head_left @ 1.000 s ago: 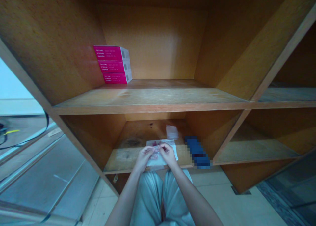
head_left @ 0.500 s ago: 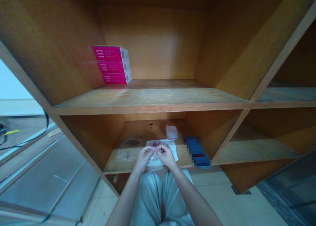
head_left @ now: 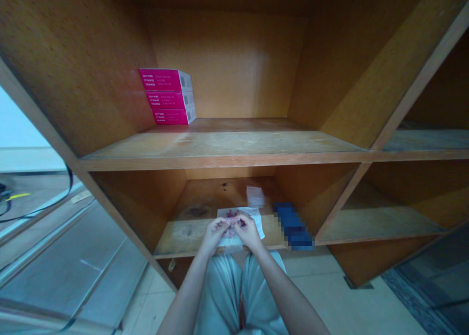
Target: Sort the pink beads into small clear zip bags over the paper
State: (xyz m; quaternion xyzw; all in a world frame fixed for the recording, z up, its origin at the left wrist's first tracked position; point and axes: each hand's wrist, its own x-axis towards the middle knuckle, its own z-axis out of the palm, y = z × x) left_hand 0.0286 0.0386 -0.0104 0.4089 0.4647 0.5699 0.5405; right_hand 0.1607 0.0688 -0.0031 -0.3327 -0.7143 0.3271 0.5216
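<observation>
Both hands meet over a white sheet on the lower shelf. My left hand is closed in a pinch, its fingertips close to those of my right hand, which pinches too. What lies between the fingertips is too small to make out. Small dark pink-red pieces lie on the sheet just behind the fingers, partly hidden by them. A clear plastic piece hangs at the shelf's front edge below the hands.
A small clear plastic bag lies behind the sheet. To the right is a blurred-out blue object. Pink boxes are stacked on the upper shelf. Wooden dividers and the shelf edge above frame the lower compartment.
The fingers of both hands have shifted very slightly at the pinch. Everything else stays where it was.
</observation>
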